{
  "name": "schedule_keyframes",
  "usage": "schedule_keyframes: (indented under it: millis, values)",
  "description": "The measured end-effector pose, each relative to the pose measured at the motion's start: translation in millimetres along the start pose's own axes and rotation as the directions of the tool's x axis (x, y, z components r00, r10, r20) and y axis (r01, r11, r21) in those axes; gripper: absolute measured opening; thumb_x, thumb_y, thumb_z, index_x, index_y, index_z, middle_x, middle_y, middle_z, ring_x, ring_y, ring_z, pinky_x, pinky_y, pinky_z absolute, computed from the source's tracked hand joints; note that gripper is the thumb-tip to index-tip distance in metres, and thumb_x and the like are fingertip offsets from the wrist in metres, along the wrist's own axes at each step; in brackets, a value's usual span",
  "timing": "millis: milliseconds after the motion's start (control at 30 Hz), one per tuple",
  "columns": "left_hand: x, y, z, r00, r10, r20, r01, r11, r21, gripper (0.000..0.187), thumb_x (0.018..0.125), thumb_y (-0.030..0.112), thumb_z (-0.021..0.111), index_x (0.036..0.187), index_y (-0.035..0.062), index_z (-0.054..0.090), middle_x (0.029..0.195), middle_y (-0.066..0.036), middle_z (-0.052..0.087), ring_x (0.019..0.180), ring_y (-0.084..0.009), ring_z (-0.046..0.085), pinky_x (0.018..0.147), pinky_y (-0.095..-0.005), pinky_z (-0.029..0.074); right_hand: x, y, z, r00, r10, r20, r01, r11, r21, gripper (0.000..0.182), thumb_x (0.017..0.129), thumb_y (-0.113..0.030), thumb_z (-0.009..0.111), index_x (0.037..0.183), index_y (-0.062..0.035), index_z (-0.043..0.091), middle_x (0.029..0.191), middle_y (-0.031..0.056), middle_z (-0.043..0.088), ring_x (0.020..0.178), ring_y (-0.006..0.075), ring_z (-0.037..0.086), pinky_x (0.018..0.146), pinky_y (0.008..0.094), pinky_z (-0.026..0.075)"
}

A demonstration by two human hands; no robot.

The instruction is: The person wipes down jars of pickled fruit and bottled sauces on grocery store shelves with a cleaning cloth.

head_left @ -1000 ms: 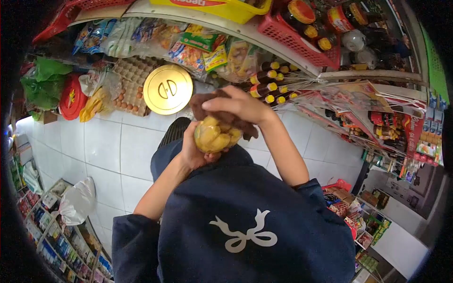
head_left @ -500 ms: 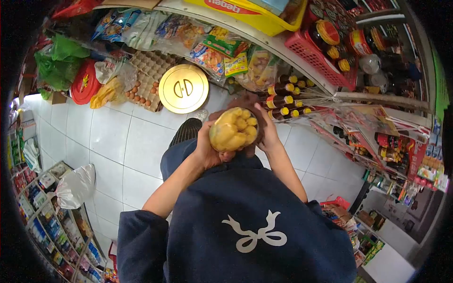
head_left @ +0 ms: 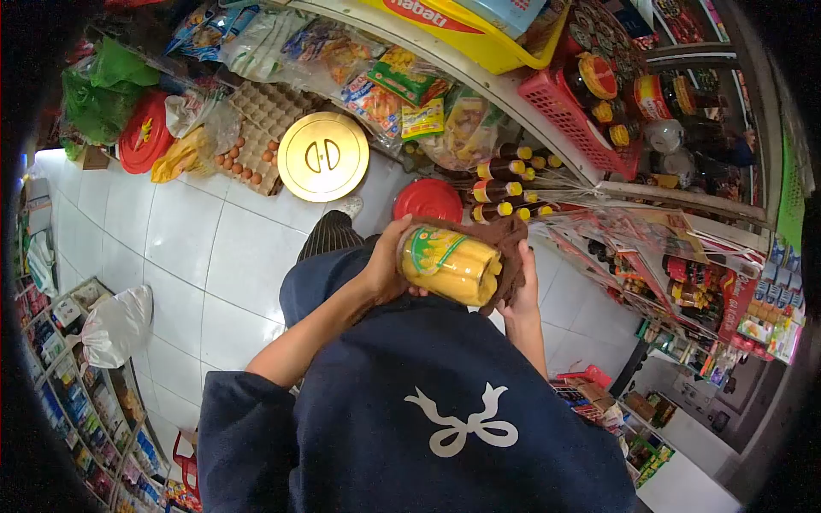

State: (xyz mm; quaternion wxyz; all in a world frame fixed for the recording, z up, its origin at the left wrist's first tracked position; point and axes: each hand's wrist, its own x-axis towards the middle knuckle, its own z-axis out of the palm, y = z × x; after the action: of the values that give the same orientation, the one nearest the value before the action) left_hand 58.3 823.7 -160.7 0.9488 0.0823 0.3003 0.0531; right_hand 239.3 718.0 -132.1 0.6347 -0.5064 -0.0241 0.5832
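The left hand is gripping a jar of yellow sticks; the right hand, at three o'clock, is pressing a brown cloth against it — better wiping firmly, supporting the base.

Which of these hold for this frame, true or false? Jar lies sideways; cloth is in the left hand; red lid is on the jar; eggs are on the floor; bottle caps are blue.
1. The clear plastic jar of yellow snacks lies on its side between both hands. True.
2. The brown cloth is in the left hand. False: it sits under the right hand, against the jar's end.
3. The round red lid is on the jar. False: it lies apart, beyond the jar.
4. The cardboard egg tray lies at floor level. True.
5. The dark bottles have blue caps. False: yellow caps.
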Motion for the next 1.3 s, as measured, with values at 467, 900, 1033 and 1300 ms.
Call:
schedule_keyframes:
  millis: [467,900,1033,1300]
  values:
    - [3.7,-4.0,-4.8,0.999,-0.043,0.019,0.042,0.998,0.042,0.052,0.079,0.052,0.028,0.104,0.0103,0.049,0.079,-0.008,0.058,0.058,-0.0206,0.057,0.04,-0.0291,0.044,-4.8,-0.5,-2.1,0.998,-0.005,-0.066,0.003,1.0,-0.027,0.047,0.087,-0.037,0.039,0.117,-0.0011,0.041,0.114,0.0142,0.049,0.105,0.0246,0.049,0.09,0.0361,0.038]
    - [10.2,-4.0,-10.2,0.985,-0.173,-0.025,0.172,0.985,-0.011,0.056,0.078,0.053,0.024,0.103,0.0092,0.05,0.073,-0.01,0.058,0.047,-0.0208,0.05,0.039,-0.0253,0.034,7.9,-5.6,15.1,0.992,-0.012,-0.123,0.003,0.997,-0.072,0.04,0.088,-0.032,0.042,0.114,-0.0025,0.044,0.111,0.0101,0.052,0.101,0.0213,0.05,0.088,0.0338,0.04]
    - [6.7,-1.6,-6.4,0.983,-0.172,-0.064,0.171,0.985,-0.02,0.057,0.078,0.054,0.025,0.1,0.0087,0.051,0.072,-0.011,0.058,0.047,-0.0207,0.051,0.039,-0.0253,0.034,11.0,-3.4,12.7,0.991,-0.017,-0.134,0.006,0.996,-0.084,0.04,0.088,-0.033,0.042,0.114,-0.0024,0.045,0.111,0.0101,0.052,0.101,0.0212,0.05,0.088,0.034,0.04]
    - [6.3,1.6,-5.4,0.98,-0.19,-0.063,0.19,0.982,-0.008,0.059,0.078,0.053,0.023,0.103,0.0072,0.049,0.074,-0.013,0.058,0.048,-0.021,0.051,0.041,-0.026,0.034,13.5,-3.8,17.1,0.991,-0.009,-0.131,0.0,0.997,-0.073,0.04,0.087,-0.031,0.043,0.114,-0.002,0.045,0.11,0.0103,0.053,0.1,0.0212,0.051,0.088,0.0337,0.04]
